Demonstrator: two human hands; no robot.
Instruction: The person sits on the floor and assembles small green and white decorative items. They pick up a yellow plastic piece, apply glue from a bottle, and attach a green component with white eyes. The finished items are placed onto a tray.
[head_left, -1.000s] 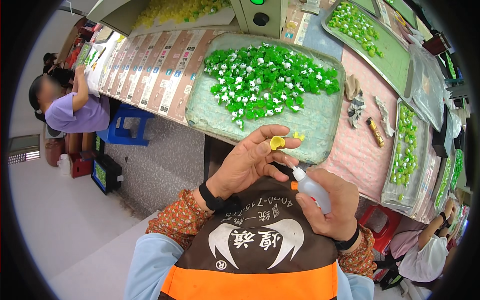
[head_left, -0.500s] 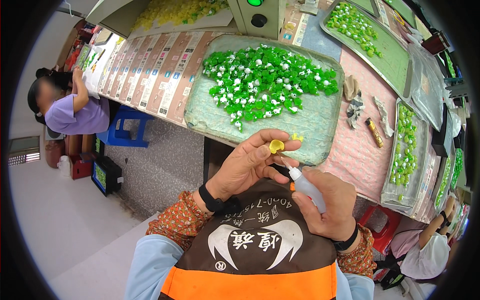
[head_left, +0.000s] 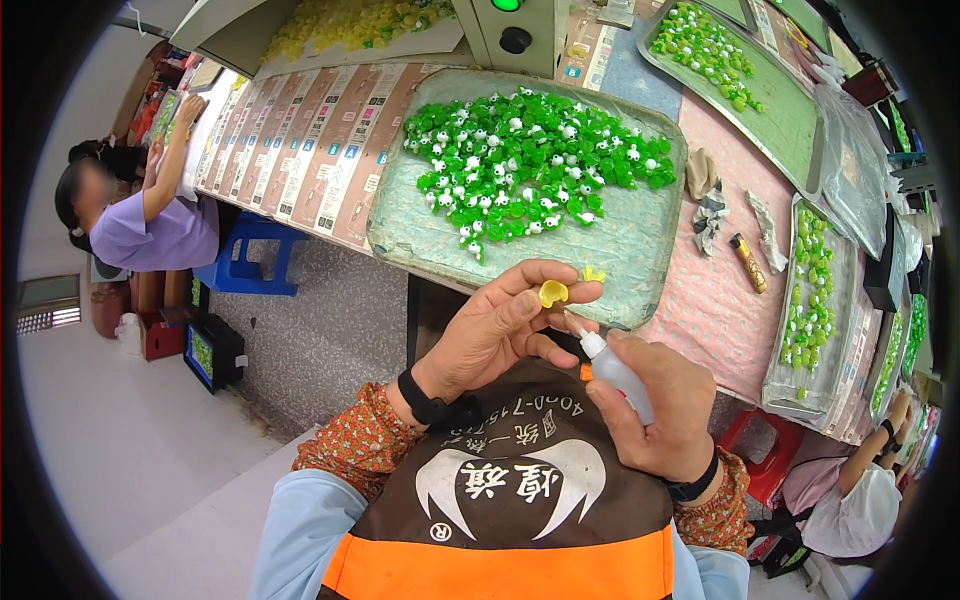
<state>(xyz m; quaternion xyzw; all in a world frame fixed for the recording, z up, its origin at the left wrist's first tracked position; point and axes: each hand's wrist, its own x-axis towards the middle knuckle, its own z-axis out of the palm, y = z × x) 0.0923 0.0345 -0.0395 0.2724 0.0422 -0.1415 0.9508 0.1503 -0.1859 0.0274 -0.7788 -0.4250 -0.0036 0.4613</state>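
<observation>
My left hand pinches a small yellow cup-shaped plastic piece between thumb and fingers. Just beyond its fingertips a second yellow piece shows; whether the fingers touch it I cannot tell. My right hand is wrapped round a small white squeeze bottle with a thin nozzle. The nozzle tip points at the left fingers, just below the yellow cup. Beyond both hands lies a tray lined in pale green, with a heap of small green-and-white plastic pieces on it.
Yellow pieces are heaped under a machine housing at the back. To the right lie crumpled rags, a gold-and-black tube and a long tray of pieces. A person in purple works at far left, near a blue stool.
The bottle's nozzle has drawn back slightly to the right from the yellow cup. My left hand has hardly moved. The person at far left has raised an arm.
</observation>
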